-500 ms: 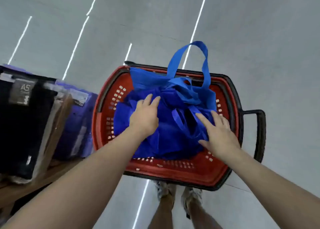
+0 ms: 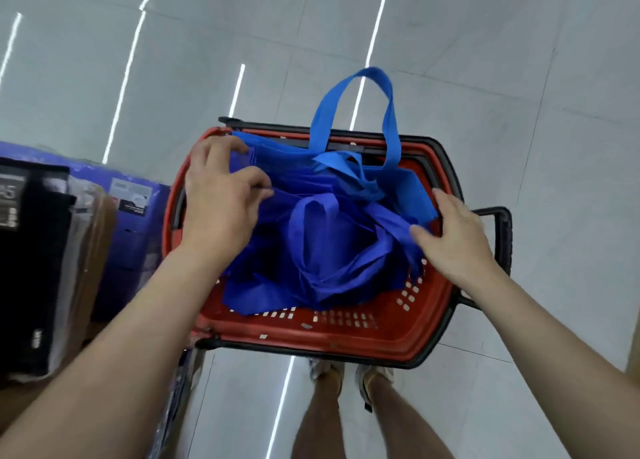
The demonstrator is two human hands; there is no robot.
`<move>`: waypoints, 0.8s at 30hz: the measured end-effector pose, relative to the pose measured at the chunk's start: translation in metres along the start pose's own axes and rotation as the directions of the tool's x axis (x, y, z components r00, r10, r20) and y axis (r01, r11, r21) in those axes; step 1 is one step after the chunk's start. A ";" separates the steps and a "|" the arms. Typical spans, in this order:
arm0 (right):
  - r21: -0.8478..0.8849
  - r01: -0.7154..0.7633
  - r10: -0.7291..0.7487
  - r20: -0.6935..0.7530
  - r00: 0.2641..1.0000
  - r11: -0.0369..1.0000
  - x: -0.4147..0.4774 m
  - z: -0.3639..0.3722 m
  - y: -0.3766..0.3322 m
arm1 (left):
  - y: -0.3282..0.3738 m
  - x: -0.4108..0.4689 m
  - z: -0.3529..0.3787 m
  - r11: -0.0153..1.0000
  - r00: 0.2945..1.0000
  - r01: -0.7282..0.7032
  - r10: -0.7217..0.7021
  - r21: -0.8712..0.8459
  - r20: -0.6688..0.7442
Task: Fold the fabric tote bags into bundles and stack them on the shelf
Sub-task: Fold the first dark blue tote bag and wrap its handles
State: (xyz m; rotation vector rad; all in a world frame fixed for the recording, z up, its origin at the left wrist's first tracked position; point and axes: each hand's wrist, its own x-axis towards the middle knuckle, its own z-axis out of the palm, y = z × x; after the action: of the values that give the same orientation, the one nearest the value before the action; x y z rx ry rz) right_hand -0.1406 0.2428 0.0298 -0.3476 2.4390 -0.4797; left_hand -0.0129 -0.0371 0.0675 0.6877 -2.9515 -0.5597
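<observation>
A red shopping basket (image 2: 346,334) holds several blue fabric tote bags (image 2: 322,250) in a loose heap. One lighter blue bag (image 2: 391,181) lies on top at the far side, its handle loop (image 2: 356,80) standing up over the rim. My left hand (image 2: 221,202) is at the basket's far left, fingers curled and pinching the upper edge of a blue bag. My right hand (image 2: 453,236) rests at the right side, its fingers tucked into the fabric at the right edge of the bags.
A shelf at the left carries black and purple packaged goods (image 2: 38,257) and a purple box (image 2: 135,216). The basket has a black side handle (image 2: 498,236). My feet (image 2: 349,379) stand on the glossy grey tiled floor below the basket.
My left hand moved from the middle of the heap to the far left edge and pinched the fabric. My right hand shifted to the right edge. The heap has opened up.
</observation>
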 end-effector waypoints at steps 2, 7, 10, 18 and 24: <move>0.101 0.141 -0.153 0.123 0.981 0.985 -0.022 -0.027 -0.025 | 0.020 -0.001 -0.052 0.997 0.998 -0.047 0.043 -0.065 -0.054; 0.228 0.364 -0.424 0.337 0.841 0.903 -0.054 -0.081 -0.077 | 0.066 -0.007 -0.189 0.991 0.983 -0.063 0.041 -0.118 -0.177; 0.371 0.285 -0.364 0.161 0.917 0.884 -0.069 -0.108 -0.097 | 0.086 -0.014 -0.261 0.988 0.972 -0.051 0.016 -0.147 -0.234; 0.534 0.288 -0.162 -0.270 0.949 0.795 -0.125 -0.211 -0.155 | 0.128 -0.056 -0.398 0.957 0.888 0.001 -0.134 -0.290 -0.440; 0.888 0.324 -0.024 -0.335 0.942 0.326 -0.176 -0.303 -0.204 | 0.147 -0.111 -0.441 0.746 0.895 0.202 -0.404 -0.635 -0.189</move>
State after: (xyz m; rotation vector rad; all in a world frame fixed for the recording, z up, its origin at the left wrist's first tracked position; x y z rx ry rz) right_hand -0.1665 0.1987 0.4321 -0.0133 1.8772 -2.0412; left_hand 0.0869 -0.0132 0.5346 1.0572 -2.1628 -1.2146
